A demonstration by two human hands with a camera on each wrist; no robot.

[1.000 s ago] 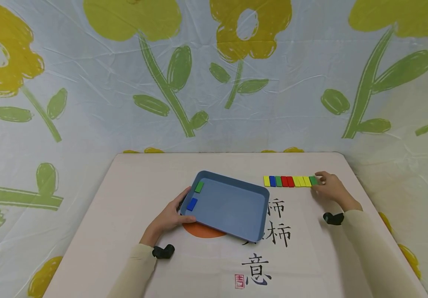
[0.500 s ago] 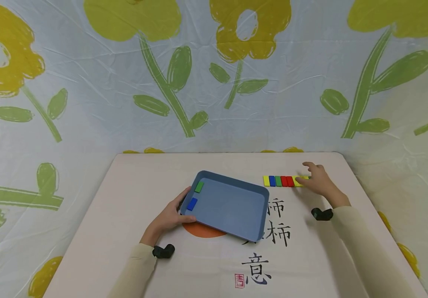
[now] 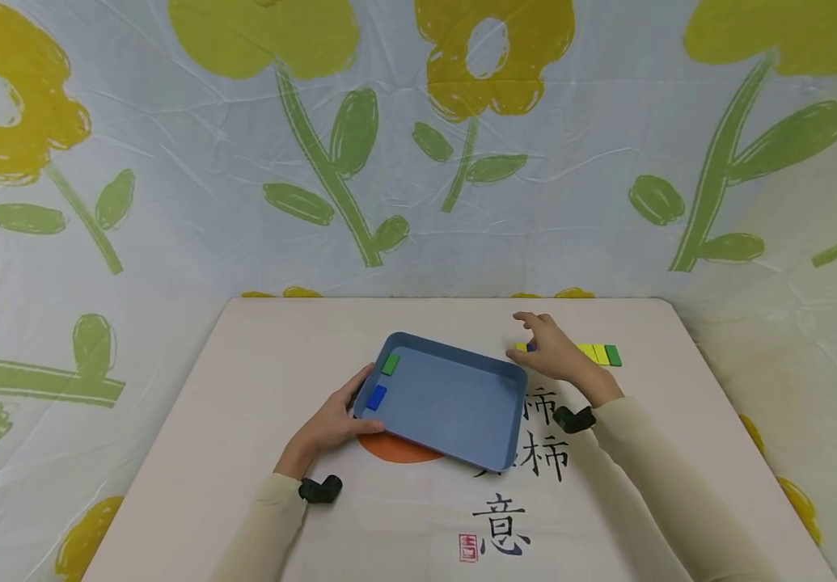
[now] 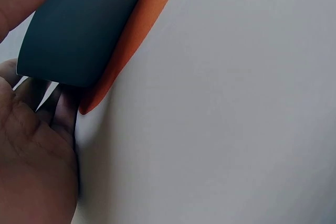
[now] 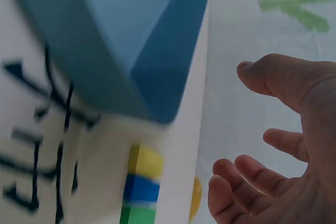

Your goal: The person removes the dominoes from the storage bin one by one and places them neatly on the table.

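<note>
My left hand [image 3: 327, 420] grips the blue tray [image 3: 447, 404] at its left short side, thumb over the rim; in the left wrist view the fingers reach under the tray's edge [image 4: 84, 35]. Inside lie a green block [image 3: 390, 364] and a blue block [image 3: 377, 397], both by the held side. My right hand [image 3: 552, 352] hovers over a row of coloured blocks just right of the tray's far right corner, partly hiding them. Its fingers are loosely spread with nothing between them. The right wrist view shows the row's yellow block [image 5: 146, 161], a blue one [image 5: 142, 188] and a green one [image 5: 138, 215].
At the row's right end sit several yellow blocks and a green block [image 3: 613, 356]. The tray covers part of an orange printed shape [image 3: 399, 450] and some black characters [image 3: 501, 525] on the tablecloth. A flower-patterned curtain [image 3: 229, 178] rises behind the table.
My right hand has moved left along the row, from the green block at its right end to the yellow end near the tray. Left hand and tray have stayed put.
</note>
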